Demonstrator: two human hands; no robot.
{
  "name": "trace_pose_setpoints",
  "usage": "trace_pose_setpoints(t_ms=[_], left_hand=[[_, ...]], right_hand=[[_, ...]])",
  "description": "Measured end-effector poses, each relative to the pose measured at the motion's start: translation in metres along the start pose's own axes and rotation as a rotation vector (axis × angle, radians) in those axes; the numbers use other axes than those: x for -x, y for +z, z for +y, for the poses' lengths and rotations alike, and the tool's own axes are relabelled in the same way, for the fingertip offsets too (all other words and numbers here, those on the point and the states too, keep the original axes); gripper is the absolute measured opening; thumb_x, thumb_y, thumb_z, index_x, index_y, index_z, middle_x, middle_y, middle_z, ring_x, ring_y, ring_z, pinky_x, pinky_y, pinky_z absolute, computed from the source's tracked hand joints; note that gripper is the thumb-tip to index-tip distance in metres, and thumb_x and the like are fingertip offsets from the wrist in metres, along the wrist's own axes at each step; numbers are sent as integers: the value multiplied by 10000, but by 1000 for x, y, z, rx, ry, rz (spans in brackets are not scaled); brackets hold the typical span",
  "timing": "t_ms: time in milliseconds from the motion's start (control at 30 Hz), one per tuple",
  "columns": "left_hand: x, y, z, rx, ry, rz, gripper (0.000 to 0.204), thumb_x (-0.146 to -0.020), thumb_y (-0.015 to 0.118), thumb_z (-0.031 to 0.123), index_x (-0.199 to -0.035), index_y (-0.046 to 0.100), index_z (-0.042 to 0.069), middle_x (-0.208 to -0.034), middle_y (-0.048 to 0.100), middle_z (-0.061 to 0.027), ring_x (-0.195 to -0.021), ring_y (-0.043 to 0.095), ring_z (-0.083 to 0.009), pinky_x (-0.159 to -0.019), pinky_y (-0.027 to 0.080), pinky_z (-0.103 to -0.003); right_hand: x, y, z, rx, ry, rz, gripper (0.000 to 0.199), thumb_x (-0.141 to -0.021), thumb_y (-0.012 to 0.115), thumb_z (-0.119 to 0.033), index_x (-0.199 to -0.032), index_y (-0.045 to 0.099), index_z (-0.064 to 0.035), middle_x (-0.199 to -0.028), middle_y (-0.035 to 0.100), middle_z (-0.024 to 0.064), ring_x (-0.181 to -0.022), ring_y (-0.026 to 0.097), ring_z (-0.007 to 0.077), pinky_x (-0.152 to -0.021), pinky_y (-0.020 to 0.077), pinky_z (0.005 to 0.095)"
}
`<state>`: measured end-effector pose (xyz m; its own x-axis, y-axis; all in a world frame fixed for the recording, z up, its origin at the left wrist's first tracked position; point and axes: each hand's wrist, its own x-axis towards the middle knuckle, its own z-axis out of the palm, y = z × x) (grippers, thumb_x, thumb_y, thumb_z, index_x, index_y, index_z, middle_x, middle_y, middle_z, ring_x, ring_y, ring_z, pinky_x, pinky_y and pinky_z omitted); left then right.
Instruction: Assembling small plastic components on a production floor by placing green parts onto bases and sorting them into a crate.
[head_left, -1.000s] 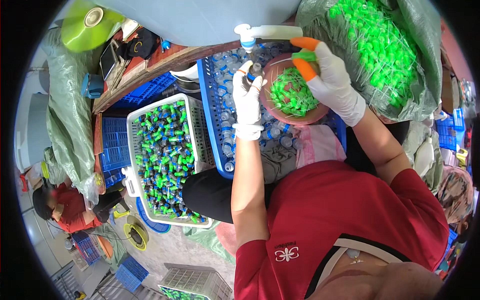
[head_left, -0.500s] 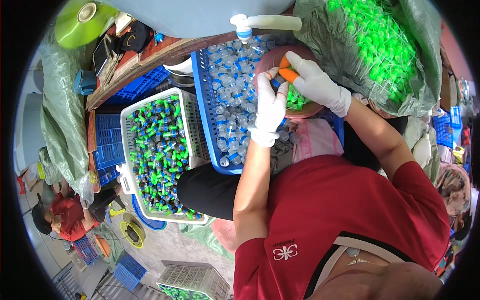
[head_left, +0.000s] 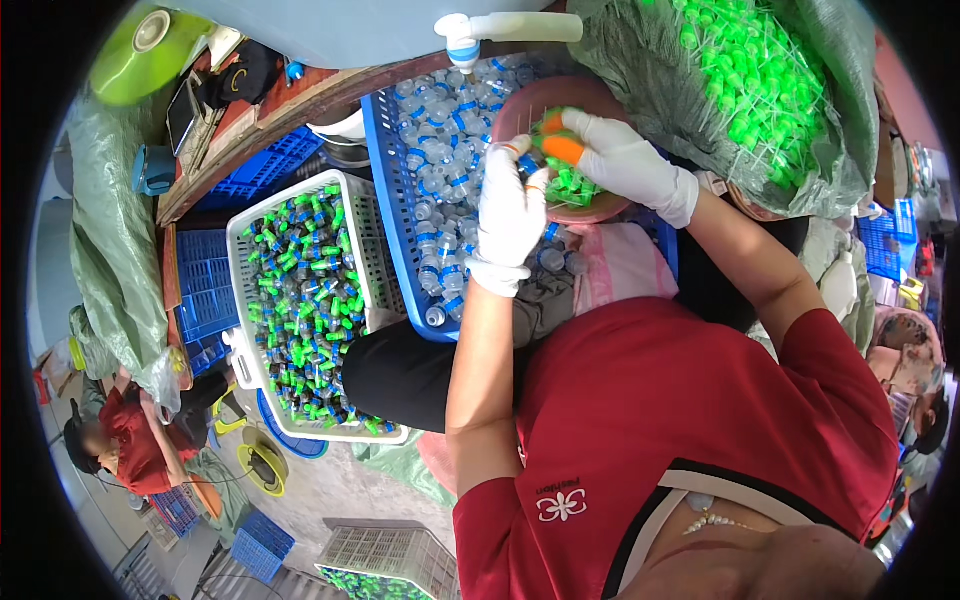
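Both hands wear white gloves and meet over a pink bowl [head_left: 510,110] holding green caps with thin clear stems [head_left: 572,188]. My left hand [head_left: 508,215] is closed at the fingertips around a small blue-banded bottle, mostly hidden by the fingers. My right hand [head_left: 632,165], with orange covers on its thumb and forefinger, pinches a green cap beside that bottle. Whether cap and bottle touch cannot be made out. Under and left of the hands, a blue basket [head_left: 385,190] is full of small clear bottles with blue bands [head_left: 445,150].
A white basket [head_left: 355,225] of green-capped bottles stands left, by my knee. At upper right lies a grey-green sack [head_left: 640,75] of green caps [head_left: 750,95]. A white tap [head_left: 462,50] juts over the blue basket. Another person [head_left: 135,440] sits far left.
The whole view has shifted slightly, moving the scene leftward. Green now shows at my right fingertips, where the blue-banded bottle showed before; my hands stay close together over the bowl.
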<state>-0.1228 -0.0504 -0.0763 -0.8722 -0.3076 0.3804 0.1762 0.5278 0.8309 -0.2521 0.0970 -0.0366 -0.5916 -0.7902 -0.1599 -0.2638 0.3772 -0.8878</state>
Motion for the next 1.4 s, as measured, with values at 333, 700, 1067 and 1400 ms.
trace_pose_setpoints(t_ms=[333,700,1067,1400], left_hand=[[17,5,10,-20,108,33,335,-873,611,-9,-1191,507,-18,-1104,546,-219,-989,582,-370,-877,483,-392],[50,-96,-24,-1164,-144,533,314,-773,606,48,-1087,612,57,-967,644,-112,-926,563,-338,-792,443,-480],[68,-31,-124,-1378,-271,-400,216,-836,643,217,-1003,727,110,-1038,672,-94,-1101,588,-292,-882,505,-407],[-15,-27,-42,383,-289,262,217,-910,656,84,-1117,622,31,-1063,650,-120,-969,626,-246,-867,486,-349]], right_hand=[[-5,16,39,-114,-89,-94,233,-909,538,-175,-1023,638,2,-893,658,156,-811,635,322,-765,496,382],[-15,17,70,993,-367,-19,254,-898,556,-196,-1091,693,-101,-1155,592,126,-1078,573,337,-904,463,463],[-19,23,77,838,-360,-79,292,-849,583,-110,-1132,609,-44,-1131,578,166,-1080,559,355,-922,449,455],[9,-12,-19,-251,-46,171,225,-906,635,-60,-1116,568,-13,-987,632,52,-899,613,115,-771,515,284]])
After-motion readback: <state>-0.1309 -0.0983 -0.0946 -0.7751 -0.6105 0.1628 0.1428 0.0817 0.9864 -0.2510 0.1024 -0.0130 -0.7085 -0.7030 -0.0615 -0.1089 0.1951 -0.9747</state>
